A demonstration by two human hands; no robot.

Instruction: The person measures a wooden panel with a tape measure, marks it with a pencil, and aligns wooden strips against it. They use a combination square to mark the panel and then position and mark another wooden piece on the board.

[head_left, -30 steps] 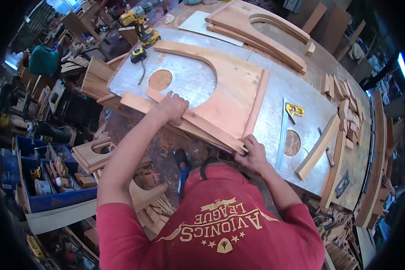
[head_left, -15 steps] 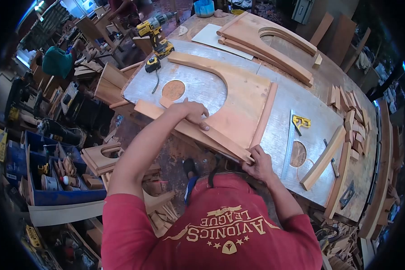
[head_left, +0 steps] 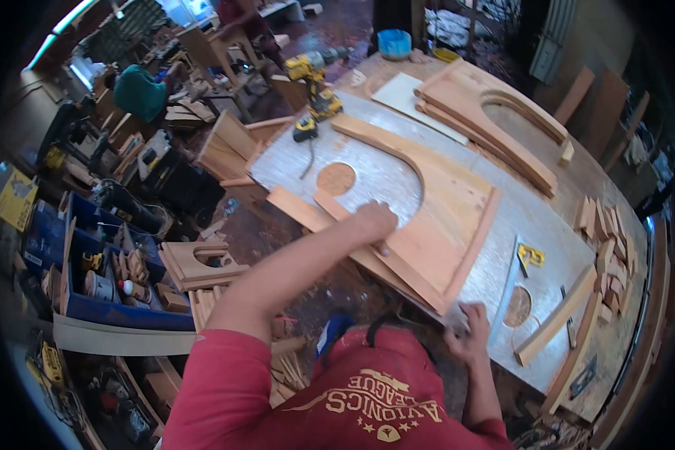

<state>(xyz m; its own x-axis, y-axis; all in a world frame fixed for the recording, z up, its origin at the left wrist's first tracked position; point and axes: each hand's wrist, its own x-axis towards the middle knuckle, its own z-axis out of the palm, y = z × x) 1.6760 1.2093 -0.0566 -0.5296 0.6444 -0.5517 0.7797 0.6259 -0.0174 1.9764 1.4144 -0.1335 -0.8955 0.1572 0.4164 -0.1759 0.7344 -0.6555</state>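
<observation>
My left hand [head_left: 376, 224] is closed over a wooden strip [head_left: 414, 280] along the near edge of a U-shaped wooden panel [head_left: 444, 202]. A second plank [head_left: 296, 210] lies nearer to me, partly under my forearm. At the panel's near right corner, just off the strip's end, is my right hand [head_left: 469, 332], slightly blurred. Its fingers are curled around something small and greyish that I cannot make out. A rounded wooden rail [head_left: 476, 240] runs along the panel's right side.
A yellow drill [head_left: 316, 86] and tape measure [head_left: 305, 129] stand at the table's far left. To the right lie a combination square [head_left: 519, 259], a loose wooden bar [head_left: 555, 315] and several wood blocks [head_left: 611, 262]. Another cut-out panel [head_left: 469, 94] lies at the back. A blue toolbox [head_left: 120, 311] sits at left.
The view has turned, so everything sits further right and lower. My right hand has come off the strip's end and drawn slightly away. My left hand stays on the strip.
</observation>
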